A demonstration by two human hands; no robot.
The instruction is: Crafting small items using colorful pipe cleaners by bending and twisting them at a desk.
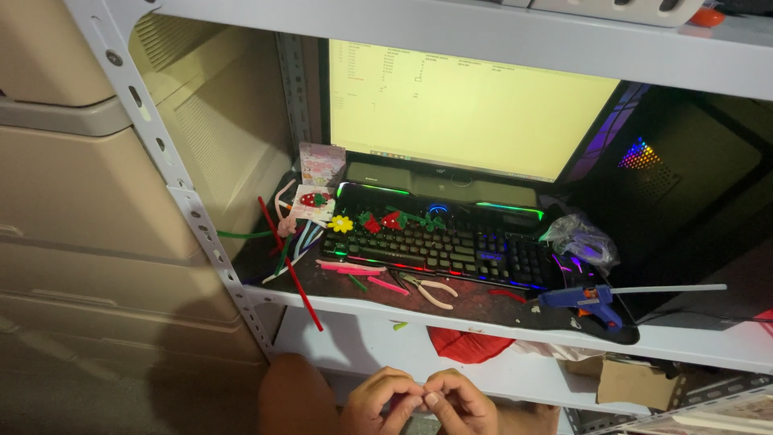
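Head view: left hand [377,400], right hand [459,403] fingertips meet (pinched item too small to identify).

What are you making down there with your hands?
A person's left hand and right hand are pressed together low in front of a metal shelf, fingertips pinching something too small to make out. On the shelf lie pipe cleaners, pliers, a blue glue gun and little strawberry and flower shapes on a lit keyboard, below a bright screen.

Small pale item [424,397], pinched between fingertips of both hands (too hidden to identify), low at frame bottom, below shelf.
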